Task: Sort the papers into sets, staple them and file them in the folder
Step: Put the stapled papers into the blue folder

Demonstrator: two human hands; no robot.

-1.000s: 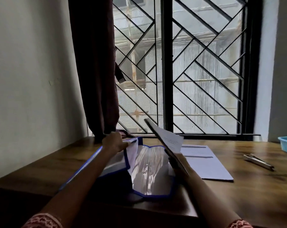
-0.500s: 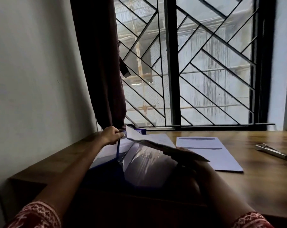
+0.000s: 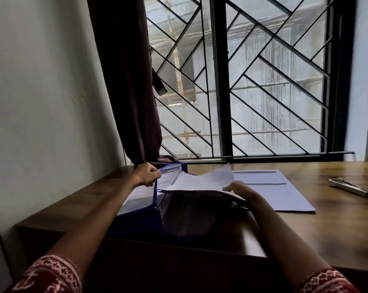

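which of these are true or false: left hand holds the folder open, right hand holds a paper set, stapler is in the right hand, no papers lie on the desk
1. The left hand grips the blue folder at its edge. True.
2. The right hand holds a paper set over the folder. True.
3. The stapler is in the right hand. False: it lies on the desk, apart from both hands.
4. No papers lie on the desk. False: a paper stack lies flat right of the folder.
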